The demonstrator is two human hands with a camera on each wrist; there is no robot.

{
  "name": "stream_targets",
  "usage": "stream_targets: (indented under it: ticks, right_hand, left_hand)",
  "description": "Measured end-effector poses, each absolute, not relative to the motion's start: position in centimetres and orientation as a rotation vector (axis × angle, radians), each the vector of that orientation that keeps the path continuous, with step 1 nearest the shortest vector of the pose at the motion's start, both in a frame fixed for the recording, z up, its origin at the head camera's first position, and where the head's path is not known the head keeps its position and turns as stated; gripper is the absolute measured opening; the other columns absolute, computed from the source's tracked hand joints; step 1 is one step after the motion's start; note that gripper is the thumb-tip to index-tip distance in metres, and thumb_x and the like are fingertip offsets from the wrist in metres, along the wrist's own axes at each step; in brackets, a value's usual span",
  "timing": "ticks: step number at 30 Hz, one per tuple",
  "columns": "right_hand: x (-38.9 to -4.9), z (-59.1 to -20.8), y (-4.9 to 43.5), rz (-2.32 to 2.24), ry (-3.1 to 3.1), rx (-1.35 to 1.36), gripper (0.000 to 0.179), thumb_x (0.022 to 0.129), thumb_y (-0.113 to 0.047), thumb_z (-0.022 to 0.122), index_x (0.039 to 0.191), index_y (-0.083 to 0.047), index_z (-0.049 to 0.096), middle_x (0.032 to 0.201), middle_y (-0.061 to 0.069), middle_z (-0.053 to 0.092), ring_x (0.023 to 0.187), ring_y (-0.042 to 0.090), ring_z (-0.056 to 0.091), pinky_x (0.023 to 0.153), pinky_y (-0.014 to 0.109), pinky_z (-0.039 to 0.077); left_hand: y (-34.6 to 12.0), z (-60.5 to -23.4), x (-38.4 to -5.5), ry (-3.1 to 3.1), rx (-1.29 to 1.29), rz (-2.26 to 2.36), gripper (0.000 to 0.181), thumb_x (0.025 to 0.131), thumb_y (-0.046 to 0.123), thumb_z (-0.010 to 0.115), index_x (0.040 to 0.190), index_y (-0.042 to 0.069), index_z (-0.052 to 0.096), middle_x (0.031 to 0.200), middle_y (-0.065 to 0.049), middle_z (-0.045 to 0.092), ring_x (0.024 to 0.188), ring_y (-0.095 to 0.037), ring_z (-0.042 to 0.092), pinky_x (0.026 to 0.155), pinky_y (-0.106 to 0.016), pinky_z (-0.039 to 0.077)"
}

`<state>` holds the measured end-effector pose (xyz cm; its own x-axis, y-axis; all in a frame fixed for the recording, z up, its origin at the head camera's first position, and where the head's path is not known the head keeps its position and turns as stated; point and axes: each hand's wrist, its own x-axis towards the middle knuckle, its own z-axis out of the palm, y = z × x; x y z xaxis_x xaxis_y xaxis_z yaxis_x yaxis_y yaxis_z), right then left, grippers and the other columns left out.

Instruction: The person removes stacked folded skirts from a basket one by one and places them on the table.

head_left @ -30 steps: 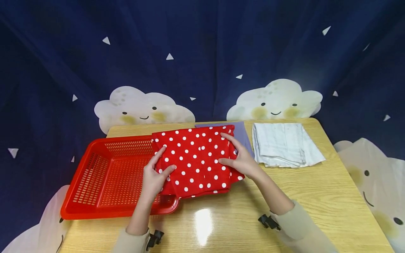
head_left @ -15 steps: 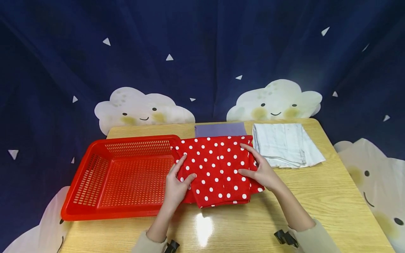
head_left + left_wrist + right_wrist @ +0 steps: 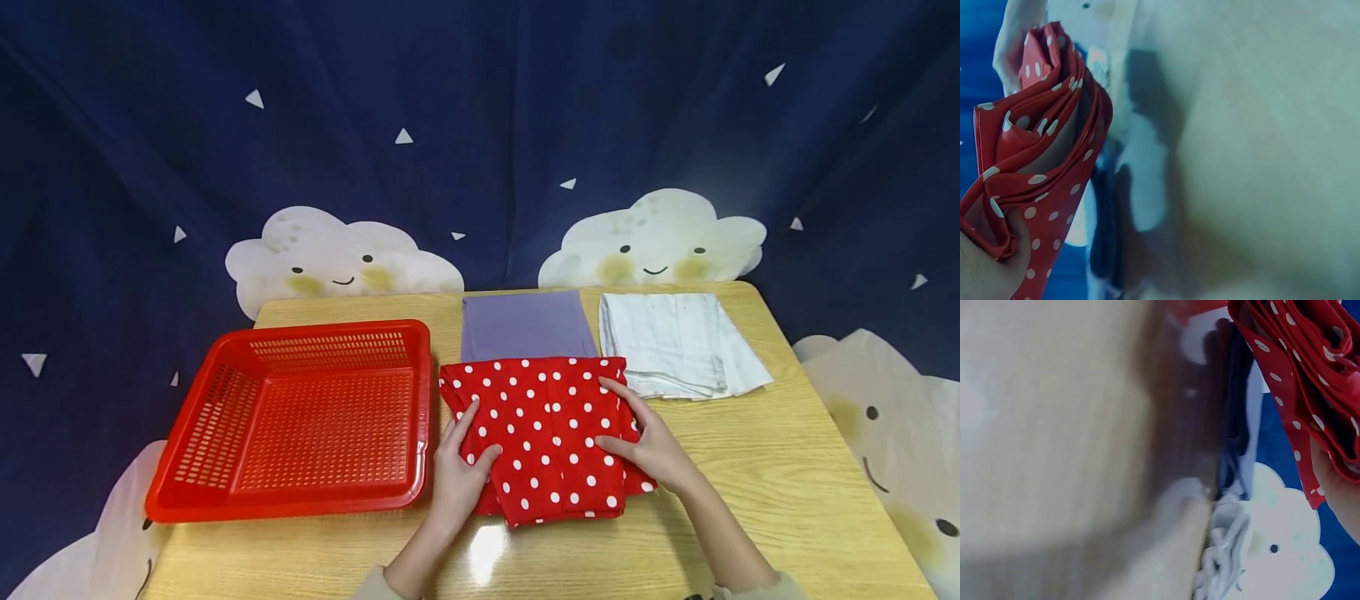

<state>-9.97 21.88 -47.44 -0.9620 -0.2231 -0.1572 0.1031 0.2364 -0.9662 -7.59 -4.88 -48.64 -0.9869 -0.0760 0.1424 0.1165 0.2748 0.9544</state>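
Between both hands is a folded red cloth with white polka dots (image 3: 551, 442), right of the basket in the head view. My left hand (image 3: 457, 479) grips its left edge, thumb on top. At the right edge my right hand (image 3: 651, 446) holds it the same way, thumb and a finger spread over the dotted face. Both wrist views show the cloth's layered, loosely rolled folds (image 3: 1054, 125) from the side, raised off the table. In the right wrist view the right hand's fingers (image 3: 1340, 494) reach under the folds.
A red plastic basket (image 3: 296, 504) with slotted walls stands at the left of the wooden table (image 3: 795, 467). Behind the dotted cloth lies a folded purple cloth (image 3: 525, 323), partly covered in view. A folded white cloth (image 3: 660, 342) lies at the back right.
Both hands have carried the dotted cloth right and toward the person, from over the basket's right end to beside it. More of the basket and purple cloth now shows.
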Motion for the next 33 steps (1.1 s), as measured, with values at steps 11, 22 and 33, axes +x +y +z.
stream_targets:
  ticks: [11,22,33]
  right_hand:
    - [-8.3,-50.1,22.4,-1.775,2.249,-0.048,0.074,0.079,-0.007,0.069,0.141,-0.021,0.031,0.129,0.019,0.039,0.105,0.036,0.05,0.068,0.034,0.055]
    - [-7.7,-51.7,22.9,-1.764,2.255,-0.005,0.073,0.079,-0.004,0.067,0.141,-0.019,0.031,0.129,0.019,0.038,0.1,0.032,0.053,0.068,0.034,0.055]
    - [-7.5,-53.2,23.3,-1.747,2.27,0.073,0.074,0.079,-0.001,0.066,0.141,-0.018,0.031,0.132,0.021,0.037,0.102,0.034,0.052,0.068,0.032,0.055]
  left_hand:
    - [-3.7,-48.2,-5.6,-2.409,0.05,-1.867,0.061,0.072,-0.009,0.07,0.129,-0.002,0.049,0.117,-0.02,0.053,0.104,-0.031,0.055,0.087,-0.035,0.048]
    - [-3.3,-49.2,-4.7,-2.405,0.088,-1.888,0.06,0.072,-0.006,0.071,0.128,-0.001,0.05,0.116,-0.02,0.054,0.103,-0.031,0.055,0.087,-0.033,0.046]
    - [-3.3,-53.9,-5.2,-2.428,0.111,-1.87,0.063,0.071,0.0,0.074,0.129,0.01,0.051,0.112,-0.011,0.055,0.1,-0.025,0.055,0.084,-0.03,0.048]
